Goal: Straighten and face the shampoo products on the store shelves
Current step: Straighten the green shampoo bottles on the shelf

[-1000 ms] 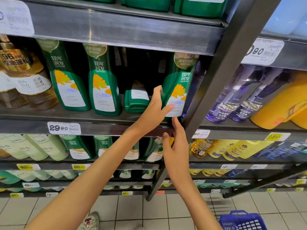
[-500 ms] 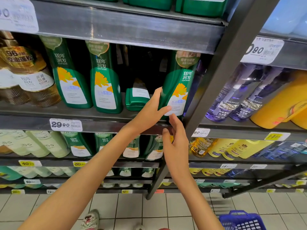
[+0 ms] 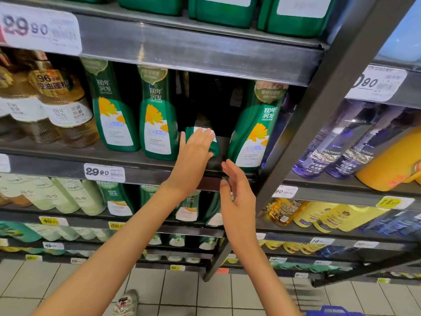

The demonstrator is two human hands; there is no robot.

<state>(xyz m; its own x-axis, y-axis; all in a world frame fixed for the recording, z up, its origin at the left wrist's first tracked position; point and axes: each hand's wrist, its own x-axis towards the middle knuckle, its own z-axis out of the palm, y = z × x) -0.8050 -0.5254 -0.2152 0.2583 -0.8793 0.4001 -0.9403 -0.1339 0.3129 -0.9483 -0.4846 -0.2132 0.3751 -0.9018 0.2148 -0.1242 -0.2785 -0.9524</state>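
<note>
In the head view, the left grip was a bare hand with its fingers straight and a little apart. It held nothing. The fingers lay over the front of a small green bottle with a white label. I could not tell if they pressed on it. This short bottle sat far back on the shelf.

The right grip was a bare hand too, low and to the right of the left grip. Its fingers were straight, pointed up, and held nothing. Just above its fingertips and a bit to the right stood a tall green shampoo bottle. That bottle had a yellow flower, a white label low down and a round sticker on top. Its front faced out. I could not tell if the fingertips touched it.

To the left of the left grip stood two more tall green bottles with the same flower. Past them were gold bottles. A price tag hung on the shelf edge below. Far to the right of the right grip were purple bottles.
</note>
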